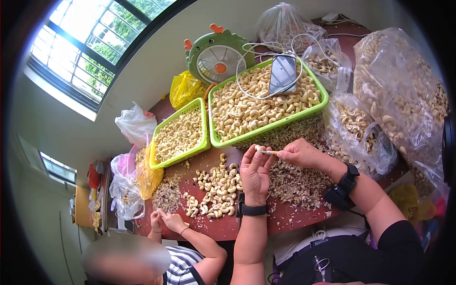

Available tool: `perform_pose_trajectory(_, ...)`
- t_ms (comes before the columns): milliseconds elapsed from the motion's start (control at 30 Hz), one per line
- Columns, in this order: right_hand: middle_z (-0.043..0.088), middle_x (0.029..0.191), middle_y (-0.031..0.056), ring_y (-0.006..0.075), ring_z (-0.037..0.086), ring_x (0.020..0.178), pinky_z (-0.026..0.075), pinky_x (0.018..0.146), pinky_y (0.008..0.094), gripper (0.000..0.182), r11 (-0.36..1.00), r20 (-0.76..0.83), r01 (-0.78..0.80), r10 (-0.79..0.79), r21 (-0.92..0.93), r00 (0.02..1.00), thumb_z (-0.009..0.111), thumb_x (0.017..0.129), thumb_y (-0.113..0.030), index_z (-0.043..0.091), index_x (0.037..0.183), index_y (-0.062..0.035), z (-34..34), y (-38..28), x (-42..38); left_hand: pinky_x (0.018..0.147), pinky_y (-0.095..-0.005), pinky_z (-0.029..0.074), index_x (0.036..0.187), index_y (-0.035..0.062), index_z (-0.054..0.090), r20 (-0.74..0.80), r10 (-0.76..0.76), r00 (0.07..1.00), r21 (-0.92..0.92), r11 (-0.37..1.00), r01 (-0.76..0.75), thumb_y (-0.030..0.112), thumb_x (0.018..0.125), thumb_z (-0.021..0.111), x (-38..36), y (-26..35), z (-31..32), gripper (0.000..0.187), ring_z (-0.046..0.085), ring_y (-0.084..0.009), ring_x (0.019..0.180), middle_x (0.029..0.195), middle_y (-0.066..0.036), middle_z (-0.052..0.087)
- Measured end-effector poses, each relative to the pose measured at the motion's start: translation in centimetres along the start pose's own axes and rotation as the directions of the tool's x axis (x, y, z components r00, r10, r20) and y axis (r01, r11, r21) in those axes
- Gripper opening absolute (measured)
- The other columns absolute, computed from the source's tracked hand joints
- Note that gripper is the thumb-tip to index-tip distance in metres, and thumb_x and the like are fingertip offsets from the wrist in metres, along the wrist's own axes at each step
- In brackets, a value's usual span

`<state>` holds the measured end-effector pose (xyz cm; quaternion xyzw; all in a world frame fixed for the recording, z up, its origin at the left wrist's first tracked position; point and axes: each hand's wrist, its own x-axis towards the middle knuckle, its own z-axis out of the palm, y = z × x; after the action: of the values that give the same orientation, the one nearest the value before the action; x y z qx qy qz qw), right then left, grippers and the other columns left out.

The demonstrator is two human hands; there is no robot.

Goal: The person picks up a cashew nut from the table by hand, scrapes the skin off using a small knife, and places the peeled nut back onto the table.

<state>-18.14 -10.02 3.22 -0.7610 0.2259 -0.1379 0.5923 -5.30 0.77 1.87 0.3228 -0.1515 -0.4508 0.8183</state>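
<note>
The left hand (255, 172) is raised palm-up over the dark red wooden desk (285, 219), its fingertips pinched on a small pale cashew kernel (259, 148) held just above the loose pile of unpeeled cashews (216, 187). The right hand (299, 153) is closed in a pinch around a thin pale peeling stick (269, 152), whose tip meets the kernel. Judging from this, the skin is being scraped off, and it goes best with the kernel held firmly but lightly, since these curved nuts likely snap under pressure; the stick should slide shallowly under the skin, away from the fingers. Working over the heap of brown husk scraps (297, 183) keeps the waste apart from the clean nuts. The large green plastic basket of peeled cashews (266, 102), with a phone (282, 73) lying on it, sits just beyond the hands, the smaller green basket (180, 135) beside it. Another person's hands (166, 221) work at the desk edge nearby.
</note>
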Motion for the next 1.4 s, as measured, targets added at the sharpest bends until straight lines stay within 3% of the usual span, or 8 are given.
perform_pose_trajectory(533,0.042,0.044,-0.0004,0.0061,0.037,0.042,0.031,0.040,0.0240,0.042,0.999,-0.046,0.050,-0.050,-0.021,0.998,0.054,0.078,-0.037,0.055,0.057,0.0002,-0.1,0.6,0.2,0.076,-0.0366,0.051,0.099,0.0004,0.048,-0.001,0.071,0.997,0.011,0.997,-0.071,-0.003,0.077,0.052,-0.4,-0.3,0.8,0.022,0.056,-0.0272,0.090,0.091,-0.011,0.056)
perform_pose_trajectory(733,0.044,0.045,0.0000,0.0070,0.038,0.043,0.032,0.040,0.0243,0.043,1.000,-0.032,-0.007,0.006,-0.006,0.999,0.053,0.078,-0.037,0.055,0.057,-0.0001,0.0,0.6,0.3,0.078,-0.0375,0.050,0.102,0.0017,0.048,0.025,0.092,0.995,0.049,0.994,-0.093,-0.003,0.078,0.050,-0.5,-0.4,1.0,0.025,0.056,-0.0259,0.090,0.092,-0.012,0.057)
perform_pose_trajectory(833,0.046,0.046,-0.0001,0.0078,0.039,0.043,0.033,0.040,0.0246,0.042,0.987,-0.054,0.072,-0.080,-0.140,0.995,0.051,0.079,-0.037,0.056,0.059,-0.0004,0.1,1.0,0.7,0.077,-0.0378,0.050,0.106,0.0022,0.047,0.012,0.062,0.998,0.051,0.997,-0.062,-0.001,0.078,0.050,-0.1,-0.4,1.0,0.028,0.055,-0.0249,0.092,0.093,-0.011,0.056)
perform_pose_trajectory(1000,0.041,0.046,-0.0042,0.0043,0.036,0.043,0.028,0.038,0.0222,0.044,0.992,-0.013,0.047,-0.046,0.115,0.999,0.049,0.082,-0.035,0.046,0.049,-0.0059,0.6,2.9,1.4,0.076,-0.0359,0.049,0.109,0.0038,0.047,0.023,0.049,0.999,-0.020,0.999,-0.048,0.002,0.079,0.052,-0.3,-0.1,0.4,0.030,0.054,-0.0213,0.092,0.096,-0.007,0.054)
perform_pose_trajectory(1100,0.040,0.045,-0.0044,0.0044,0.033,0.041,0.026,0.037,0.0217,0.044,0.991,-0.042,0.137,-0.137,-0.003,0.990,0.048,0.083,-0.034,0.045,0.049,-0.0059,0.7,3.0,1.5,0.075,-0.0332,0.050,0.108,0.0044,0.047,0.057,0.070,0.996,-0.050,0.997,-0.067,0.003,0.079,0.054,-0.5,0.0,0.6,0.030,0.055,-0.0184,0.091,0.095,-0.005,0.054)
perform_pose_trajectory(1167,0.039,0.045,-0.0045,0.0045,0.033,0.040,0.025,0.037,0.0215,0.044,0.989,-0.049,0.111,-0.107,0.100,0.993,0.048,0.083,-0.034,0.046,0.050,-0.0058,0.6,3.4,1.7,0.074,-0.0306,0.051,0.106,0.0048,0.048,0.066,0.062,0.996,-0.039,0.997,-0.060,0.003,0.078,0.056,-0.6,0.1,0.8,0.029,0.056,-0.0165,0.089,0.095,-0.004,0.055)
perform_pose_trajectory(1400,0.039,0.044,-0.0043,0.0045,0.033,0.038,0.024,0.036,0.0212,0.044,0.986,-0.054,0.126,-0.120,0.112,0.991,0.046,0.084,-0.035,0.045,0.050,-0.0060,0.8,3.3,1.7,0.075,-0.0302,0.051,0.103,0.0043,0.049,0.077,0.065,0.995,-0.015,0.998,-0.064,0.000,0.078,0.054,-0.7,0.4,0.8,0.026,0.056,-0.0175,0.090,0.095,-0.004,0.055)
